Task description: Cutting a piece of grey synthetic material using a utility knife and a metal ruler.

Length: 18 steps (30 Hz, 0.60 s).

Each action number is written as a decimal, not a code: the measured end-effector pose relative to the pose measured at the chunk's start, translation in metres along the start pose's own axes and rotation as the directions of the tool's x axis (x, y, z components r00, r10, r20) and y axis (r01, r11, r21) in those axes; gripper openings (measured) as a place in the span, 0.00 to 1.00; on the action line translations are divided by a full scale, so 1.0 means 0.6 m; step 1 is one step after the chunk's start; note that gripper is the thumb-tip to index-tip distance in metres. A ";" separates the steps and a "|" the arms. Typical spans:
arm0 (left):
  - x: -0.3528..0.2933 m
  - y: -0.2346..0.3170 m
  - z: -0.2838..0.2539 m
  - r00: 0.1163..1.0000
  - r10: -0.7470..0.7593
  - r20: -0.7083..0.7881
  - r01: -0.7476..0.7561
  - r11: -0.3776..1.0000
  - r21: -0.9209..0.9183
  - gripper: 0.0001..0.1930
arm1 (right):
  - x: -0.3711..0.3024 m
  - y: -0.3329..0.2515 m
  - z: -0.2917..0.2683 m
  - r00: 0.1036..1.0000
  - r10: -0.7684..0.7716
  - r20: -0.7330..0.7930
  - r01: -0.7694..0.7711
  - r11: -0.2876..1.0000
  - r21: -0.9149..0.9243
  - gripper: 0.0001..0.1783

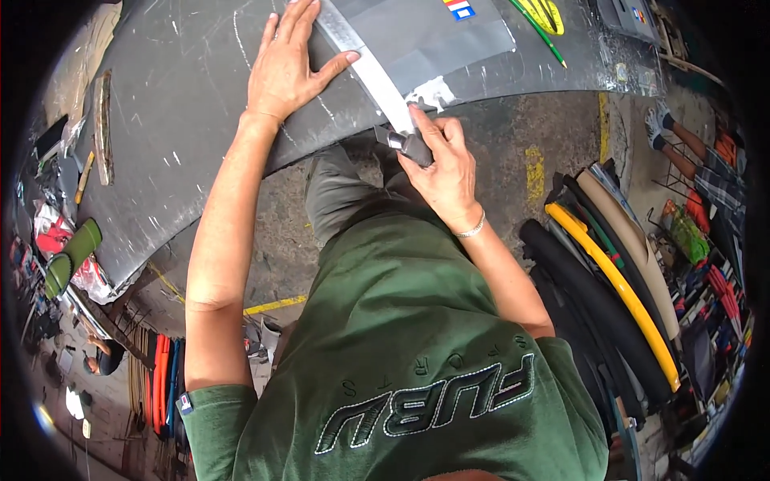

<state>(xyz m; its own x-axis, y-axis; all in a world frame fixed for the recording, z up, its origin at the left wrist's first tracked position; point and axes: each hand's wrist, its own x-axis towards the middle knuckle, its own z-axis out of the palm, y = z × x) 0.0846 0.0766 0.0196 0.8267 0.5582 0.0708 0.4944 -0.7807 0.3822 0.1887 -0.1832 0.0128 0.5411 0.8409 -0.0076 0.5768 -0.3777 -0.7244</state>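
Note:
My left hand (285, 76) lies flat with fingers spread on the dark work surface (200, 80), its thumb reaching onto a metal ruler (370, 72). The ruler slants toward me across the table, beside a grey sheet (481, 50). At the ruler's near end, by the table edge, my right hand (445, 168) is closed around a black-and-silver cutter (415, 149). The fingers hide part of the cutter, and its blade cannot be made out clearly. The right forefinger stretches along the ruler's end.
A green pencil (539, 34) and a yellow tape measure (549, 14) lie beyond the grey sheet. A wooden strip (103, 128) rests at the table's left. Material rolls, one yellow (622, 289), stand at my right. A person's legs (682, 156) show at far right, another person (106, 357) at lower left.

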 end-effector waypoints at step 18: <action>0.002 0.000 0.007 0.999 -0.044 -0.003 0.044 0.999 -0.004 0.50 | 0.005 0.014 0.002 1.000 -0.027 -0.005 0.028 0.994 0.101 0.42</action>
<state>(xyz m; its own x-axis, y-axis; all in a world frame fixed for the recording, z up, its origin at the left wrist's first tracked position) 0.0868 0.0758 0.0159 0.8035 0.5927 0.0565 0.5291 -0.7543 0.3887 0.1947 -0.1832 0.0061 0.5282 0.8490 0.0158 0.5268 -0.3130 -0.7902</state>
